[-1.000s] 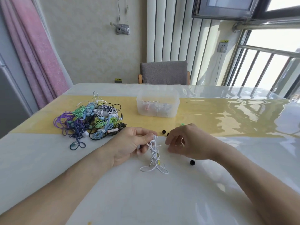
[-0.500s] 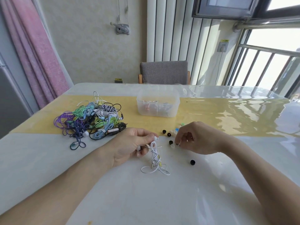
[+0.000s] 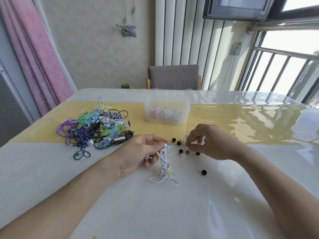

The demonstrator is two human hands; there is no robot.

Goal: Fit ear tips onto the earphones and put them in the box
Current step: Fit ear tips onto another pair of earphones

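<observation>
Head view looks down on a white bench (image 3: 86, 178) with a yellow strip across it. Left hand (image 3: 138, 156) has its fingers curled round a white earphone (image 3: 165, 146), with one bud poking out past the thumb and forefinger, pointing toward the right hand. Its white cord (image 3: 164, 171) hangs from the hand in a loose bundle and rests on the bench just below and to the right of the fingers.

Right hand (image 3: 208, 142) is held palm down just to the right of the left hand, fingers bent and tips drawn together over a scatter of small ear tips (image 3: 180, 151). It may be pinching one of them, but the tips are too small to tell. Most of the ear tips are black, with a few pale or blue ones, and they lie between the two hands and under the right fingertips. One black ear tip (image 3: 204, 172) sits apart, nearer the person, below the right wrist.

Beyond both hands stands a clear plastic box (image 3: 167, 110) with some earphones already inside. Beyond the left hand, to its left, lies a tangled heap of coloured earphones (image 3: 94, 128).
</observation>
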